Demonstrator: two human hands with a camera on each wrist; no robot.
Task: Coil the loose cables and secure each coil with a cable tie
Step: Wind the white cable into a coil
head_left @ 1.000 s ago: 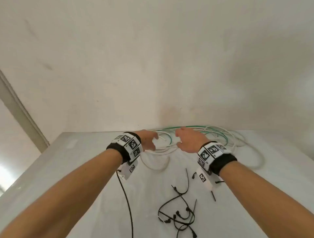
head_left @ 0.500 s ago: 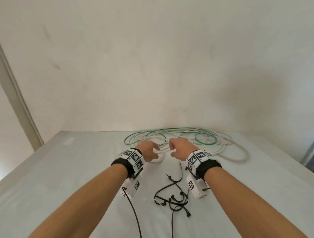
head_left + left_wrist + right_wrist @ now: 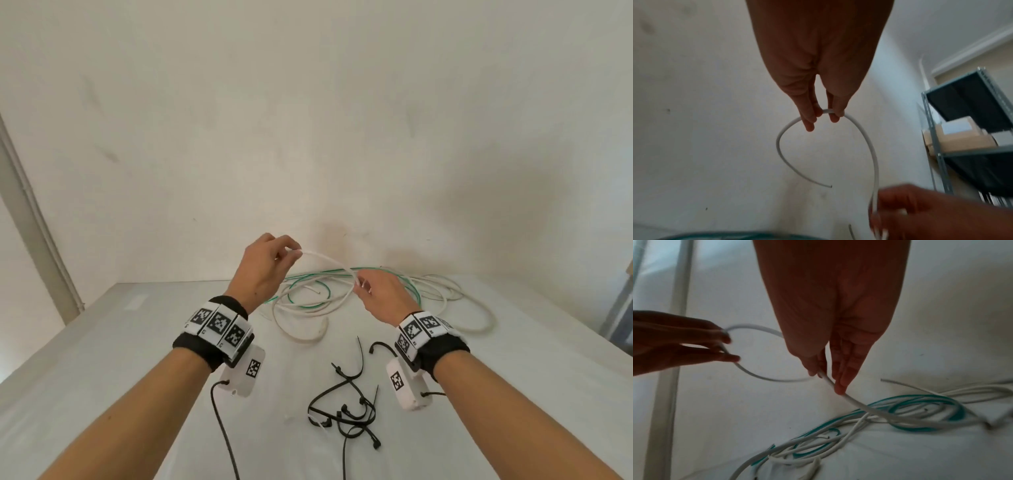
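Observation:
A white cable (image 3: 329, 259) arcs between my two hands above the table. My left hand (image 3: 265, 265) is raised and pinches it near its free end (image 3: 828, 112); the short tail curls down to a cut tip (image 3: 830, 186). Lower and to the right, my right hand (image 3: 380, 294) pinches the same cable (image 3: 826, 378), which runs on down into the tangle. That tangle of white cables (image 3: 308, 308) and a green cable (image 3: 310, 279) lies at the table's far edge. Several black cable ties (image 3: 346, 404) lie loose between my forearms.
The table (image 3: 102, 377) is pale grey and backs onto a plain wall. A grey metal shelf (image 3: 962, 129) with cardboard boxes stands to the right. Black leads (image 3: 222, 428) hang from the wrist cameras over the table's near part.
Both hands have risen off the tangle with a white cable pinched between them. The left hand went up highest, and the hands have spread apart.

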